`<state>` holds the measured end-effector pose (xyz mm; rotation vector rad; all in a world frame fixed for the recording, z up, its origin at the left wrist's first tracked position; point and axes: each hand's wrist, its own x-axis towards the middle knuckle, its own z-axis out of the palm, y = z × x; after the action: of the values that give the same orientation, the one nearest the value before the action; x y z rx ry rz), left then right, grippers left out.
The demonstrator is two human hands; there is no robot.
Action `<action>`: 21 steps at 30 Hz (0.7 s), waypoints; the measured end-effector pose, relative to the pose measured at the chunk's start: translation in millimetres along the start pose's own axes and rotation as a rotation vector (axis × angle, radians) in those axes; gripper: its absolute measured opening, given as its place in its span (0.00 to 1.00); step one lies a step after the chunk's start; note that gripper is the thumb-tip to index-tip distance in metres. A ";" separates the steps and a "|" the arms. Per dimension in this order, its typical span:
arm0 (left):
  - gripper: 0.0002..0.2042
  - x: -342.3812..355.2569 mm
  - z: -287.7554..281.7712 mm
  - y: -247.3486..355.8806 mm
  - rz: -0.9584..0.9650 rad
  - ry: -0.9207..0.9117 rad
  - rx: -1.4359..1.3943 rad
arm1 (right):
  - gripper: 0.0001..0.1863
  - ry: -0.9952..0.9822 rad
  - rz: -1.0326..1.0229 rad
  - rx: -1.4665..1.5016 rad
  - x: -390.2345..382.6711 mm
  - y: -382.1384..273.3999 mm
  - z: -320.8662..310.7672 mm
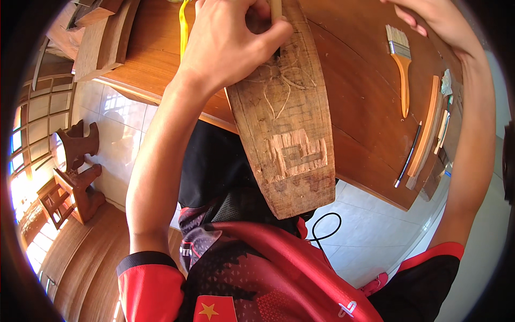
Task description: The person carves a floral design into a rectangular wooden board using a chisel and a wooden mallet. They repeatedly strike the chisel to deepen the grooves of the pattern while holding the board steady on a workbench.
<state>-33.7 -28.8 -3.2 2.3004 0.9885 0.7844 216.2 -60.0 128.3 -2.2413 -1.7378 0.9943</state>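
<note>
My left hand (228,45) is closed around a narrow wooden-handled tool (276,11), probably a chisel, held upright with its dark lower end on a long tapered board (279,193). The board is weathered, with a pale flower outline just below that hand and a rough chipped, lighter patch (298,153) lower down. My right hand (429,16) is raised at the upper right, cut off by the frame edge, its fingers curled; what it holds, if anything, is out of sight.
A wooden table (359,134) bears a flat paintbrush (402,80), a pencil (407,155), a wooden strip (424,129) and small tools. Yellow strap (183,32) and curved wooden pieces (102,43) lie upper left. Carved wooden furniture (80,193) stands left; a black cord (327,231) loops below.
</note>
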 end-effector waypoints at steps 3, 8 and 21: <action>0.13 -0.7 1.1 4.3 -0.001 0.002 0.009 | 0.22 -0.097 -0.094 -0.067 -1.0 15.1 -12.7; 0.13 -1.9 2.6 0.3 -0.005 0.008 0.004 | 0.22 -0.095 -0.067 -0.039 -5.0 5.4 -8.6; 0.14 -3.8 11.6 -3.3 0.060 0.077 0.039 | 0.23 -0.086 -0.025 -0.067 0.4 -2.8 -9.7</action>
<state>-29.5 -32.3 -14.6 2.3584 0.9796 0.8913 219.5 -56.0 137.0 -2.2415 -1.8562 1.0576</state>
